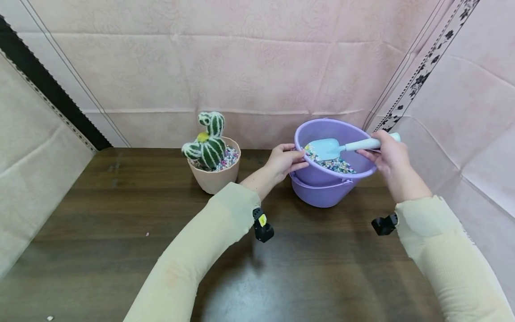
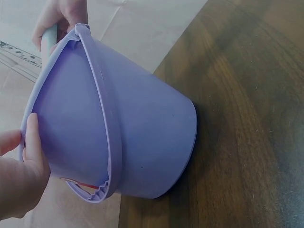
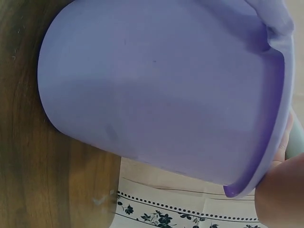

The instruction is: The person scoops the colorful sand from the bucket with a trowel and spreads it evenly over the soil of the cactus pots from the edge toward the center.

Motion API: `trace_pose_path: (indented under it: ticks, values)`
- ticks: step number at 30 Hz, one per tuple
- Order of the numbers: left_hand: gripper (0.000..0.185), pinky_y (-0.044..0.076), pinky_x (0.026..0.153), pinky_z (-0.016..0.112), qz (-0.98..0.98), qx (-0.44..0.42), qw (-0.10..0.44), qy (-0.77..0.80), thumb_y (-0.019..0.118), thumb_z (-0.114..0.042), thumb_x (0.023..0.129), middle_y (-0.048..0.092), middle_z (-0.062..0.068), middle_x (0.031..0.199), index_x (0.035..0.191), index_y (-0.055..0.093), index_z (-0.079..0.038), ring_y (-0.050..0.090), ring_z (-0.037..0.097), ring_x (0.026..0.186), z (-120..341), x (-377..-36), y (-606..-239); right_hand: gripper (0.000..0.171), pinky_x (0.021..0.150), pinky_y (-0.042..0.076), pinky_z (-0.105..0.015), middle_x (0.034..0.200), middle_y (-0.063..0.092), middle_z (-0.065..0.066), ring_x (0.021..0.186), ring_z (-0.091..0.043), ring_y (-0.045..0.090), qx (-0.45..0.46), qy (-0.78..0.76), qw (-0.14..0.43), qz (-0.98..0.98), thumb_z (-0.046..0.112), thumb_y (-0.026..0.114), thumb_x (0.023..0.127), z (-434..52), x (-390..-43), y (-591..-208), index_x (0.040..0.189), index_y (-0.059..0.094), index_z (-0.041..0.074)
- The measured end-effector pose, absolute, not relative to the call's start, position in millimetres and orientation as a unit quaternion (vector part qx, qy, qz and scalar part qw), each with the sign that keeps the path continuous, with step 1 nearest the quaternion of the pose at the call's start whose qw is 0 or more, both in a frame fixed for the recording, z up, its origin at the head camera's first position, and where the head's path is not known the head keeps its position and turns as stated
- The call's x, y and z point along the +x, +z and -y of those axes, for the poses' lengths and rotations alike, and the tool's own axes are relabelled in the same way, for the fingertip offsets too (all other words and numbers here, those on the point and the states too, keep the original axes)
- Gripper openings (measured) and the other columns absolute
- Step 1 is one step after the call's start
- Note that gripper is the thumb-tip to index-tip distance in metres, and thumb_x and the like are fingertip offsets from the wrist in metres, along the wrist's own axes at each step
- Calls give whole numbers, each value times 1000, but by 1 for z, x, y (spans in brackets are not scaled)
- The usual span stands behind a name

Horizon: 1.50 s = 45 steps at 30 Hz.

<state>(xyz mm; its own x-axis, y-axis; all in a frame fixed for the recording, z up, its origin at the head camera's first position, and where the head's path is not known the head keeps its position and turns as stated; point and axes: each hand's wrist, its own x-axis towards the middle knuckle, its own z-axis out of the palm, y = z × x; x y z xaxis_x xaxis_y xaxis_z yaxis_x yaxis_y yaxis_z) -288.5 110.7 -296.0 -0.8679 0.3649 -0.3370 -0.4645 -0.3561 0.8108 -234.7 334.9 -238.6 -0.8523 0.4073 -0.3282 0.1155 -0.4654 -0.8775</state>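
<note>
A purple bucket [image 1: 323, 197] stands at the back of the table with multicoloured pebbles [image 1: 339, 165] inside. Its handle [image 2: 105, 109] hangs down along the front wall. My left hand [image 1: 283, 160] grips the left side of the rim, fingers and thumb on either side of it. In my right hand [image 1: 388, 154] is the handle of a light blue shovel [image 1: 325, 149], held over the right rim. The shovel's blade lies inside the bucket, at the pebbles. The left wrist view shows the left hand [image 2: 21, 173] at the rim.
To the left stands a beige pot [image 1: 215, 178] with a knitted cactus [image 1: 212, 150] bearing a yellow flower, set in pebbles. Two small stray pebbles lie on the brown table [image 1: 120, 250]. Cloth-covered walls [image 1: 257, 71] rise behind and at both sides.
</note>
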Motion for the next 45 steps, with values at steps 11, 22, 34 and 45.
trace_pose_path:
  ticks: [11,22,34,45]
  values:
    - [51,54,92,37,-504,-45,252,825,56,8,88,55,17,104,135,37,-1,58,16,74,-111,-288,-295,4,62,60,-25,69,57,0,57,-14,67,-218,741,116,625,3,53,87,-330,-239,-241,84,51,5]
    - [51,54,92,37,-501,-43,255,826,55,8,89,52,12,94,135,36,-1,57,16,73,-112,-289,-294,11,49,58,-24,60,56,2,49,-13,65,-173,703,110,682,1,53,84,-312,-245,-252,89,44,2]
    - [51,55,89,36,-511,-45,264,816,57,5,88,56,18,112,135,38,-4,59,17,80,-111,-288,-295,9,56,60,-29,72,57,-2,62,-14,65,-192,775,144,585,-1,57,86,-316,-240,-250,86,52,6]
    - [54,56,88,34,-514,-48,260,816,56,6,89,55,20,114,138,36,-2,59,16,76,-111,-287,-293,6,65,61,-30,77,53,-6,64,-17,67,-249,802,145,524,2,55,88,-322,-234,-241,87,53,7]
